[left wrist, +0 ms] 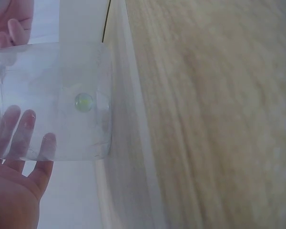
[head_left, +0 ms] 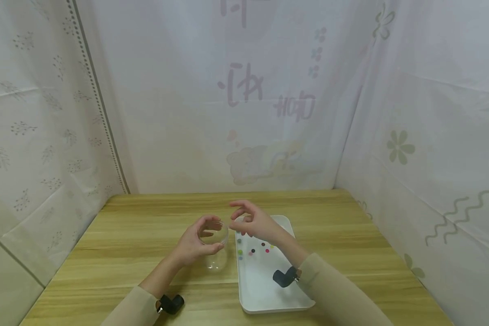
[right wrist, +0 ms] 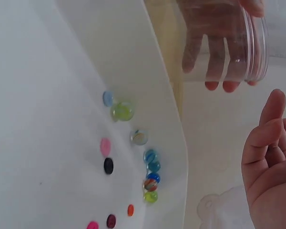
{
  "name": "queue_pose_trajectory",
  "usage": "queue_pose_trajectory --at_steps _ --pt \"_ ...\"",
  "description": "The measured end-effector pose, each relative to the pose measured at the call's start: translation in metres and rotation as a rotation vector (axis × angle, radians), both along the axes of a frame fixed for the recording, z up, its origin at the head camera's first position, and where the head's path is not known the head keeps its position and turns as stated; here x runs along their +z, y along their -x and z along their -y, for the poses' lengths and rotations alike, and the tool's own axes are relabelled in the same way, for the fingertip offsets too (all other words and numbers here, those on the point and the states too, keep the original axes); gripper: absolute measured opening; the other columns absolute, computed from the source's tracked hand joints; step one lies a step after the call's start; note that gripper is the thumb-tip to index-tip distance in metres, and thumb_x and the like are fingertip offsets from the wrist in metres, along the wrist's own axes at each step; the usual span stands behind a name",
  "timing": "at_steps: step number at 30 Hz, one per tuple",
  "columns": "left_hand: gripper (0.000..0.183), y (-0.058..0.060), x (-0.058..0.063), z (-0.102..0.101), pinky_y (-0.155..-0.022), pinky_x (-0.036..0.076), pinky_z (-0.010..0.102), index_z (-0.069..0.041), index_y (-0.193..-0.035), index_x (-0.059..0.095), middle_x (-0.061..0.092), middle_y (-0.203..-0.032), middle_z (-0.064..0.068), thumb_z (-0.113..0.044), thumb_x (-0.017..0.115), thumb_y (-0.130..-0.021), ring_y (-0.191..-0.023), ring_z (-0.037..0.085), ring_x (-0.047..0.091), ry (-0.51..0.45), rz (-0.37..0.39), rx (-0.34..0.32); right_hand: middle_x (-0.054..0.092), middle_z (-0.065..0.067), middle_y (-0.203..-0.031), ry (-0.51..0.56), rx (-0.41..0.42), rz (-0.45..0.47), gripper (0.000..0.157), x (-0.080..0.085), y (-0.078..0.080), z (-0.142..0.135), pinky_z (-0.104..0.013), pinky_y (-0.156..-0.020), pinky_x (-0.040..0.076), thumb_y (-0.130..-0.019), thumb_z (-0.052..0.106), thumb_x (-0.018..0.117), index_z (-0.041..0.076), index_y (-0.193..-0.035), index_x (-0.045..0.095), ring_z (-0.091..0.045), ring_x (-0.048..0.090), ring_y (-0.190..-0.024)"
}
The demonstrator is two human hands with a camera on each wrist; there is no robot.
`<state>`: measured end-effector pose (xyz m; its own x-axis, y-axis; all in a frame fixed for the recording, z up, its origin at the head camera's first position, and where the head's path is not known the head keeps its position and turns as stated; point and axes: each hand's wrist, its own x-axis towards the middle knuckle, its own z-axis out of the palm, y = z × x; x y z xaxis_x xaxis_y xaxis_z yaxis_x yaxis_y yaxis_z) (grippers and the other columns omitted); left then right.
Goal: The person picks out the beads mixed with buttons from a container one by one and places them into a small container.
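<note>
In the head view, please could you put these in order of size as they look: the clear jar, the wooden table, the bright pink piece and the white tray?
1. wooden table
2. white tray
3. clear jar
4. bright pink piece

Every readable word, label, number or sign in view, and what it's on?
"H…": faint letters on the back curtain; the rest is too stylised to read for sure.
Large pinkish characters, same curtain: too faint to read.
Pinkish strokes above them: cut off by the frame edge, unreadable.
Clear jar and white tray: no text visible.
</note>
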<state>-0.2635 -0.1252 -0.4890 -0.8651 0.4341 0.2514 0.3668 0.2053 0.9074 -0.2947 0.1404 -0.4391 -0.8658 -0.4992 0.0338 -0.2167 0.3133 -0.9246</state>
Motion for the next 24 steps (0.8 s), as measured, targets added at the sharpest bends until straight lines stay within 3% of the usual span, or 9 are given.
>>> queue_pose_trajectory --at_steps 3,8,16,24 --pt "0.068 0.000 0.000 0.000 -0.113 0.052 0.058 -0.007 -0.150 0.054 0.069 -0.143 0.015 -0.020 0.088 -0.092 -0.137 0.038 0.064 -0.007 -0.002 -0.003 0.065 -0.016 -0.143 -0.008 -0.021 0.011 0.068 -0.004 0.002 -0.007 -0.026 -0.067 0.050 -0.099 0.033 0.083 0.033 -0.158 0.051 -0.020 0.069 -0.086" --pt "0.071 0.000 0.000 0.000 -0.114 0.052 0.063 -0.002 -0.151 0.052 0.068 -0.144 0.016 -0.019 0.088 -0.092 -0.138 0.042 0.063 -0.014 -0.005 -0.011 0.067 -0.010 -0.141 -0.029 -0.066 0.010 0.070 -0.011 0.005 -0.017 -0.028 -0.068 0.052 -0.098 0.033 0.084 0.030 -0.160 0.050 -0.021 0.070 -0.089" --pt "0.070 0.001 -0.001 0.000 -0.112 0.054 0.058 -0.004 -0.150 0.053 0.068 -0.144 0.016 -0.019 0.089 -0.091 -0.138 0.041 0.063 -0.019 0.010 -0.007 0.068 -0.012 -0.140 -0.053 -0.110 0.017 0.069 -0.024 0.010 -0.028 -0.037 -0.076 0.059 -0.097 0.031 0.084 0.022 -0.158 0.052 -0.030 0.072 -0.092" --pt "0.071 0.000 0.000 -0.001 -0.111 0.054 0.055 -0.004 -0.150 0.054 0.069 -0.144 0.016 -0.019 0.089 -0.090 -0.137 0.041 0.064 -0.016 0.005 0.000 0.068 -0.016 -0.139 -0.078 -0.126 0.022 0.070 -0.032 0.013 -0.035 -0.029 -0.068 0.054 -0.099 0.026 0.082 0.011 -0.160 0.051 -0.024 0.070 -0.084"
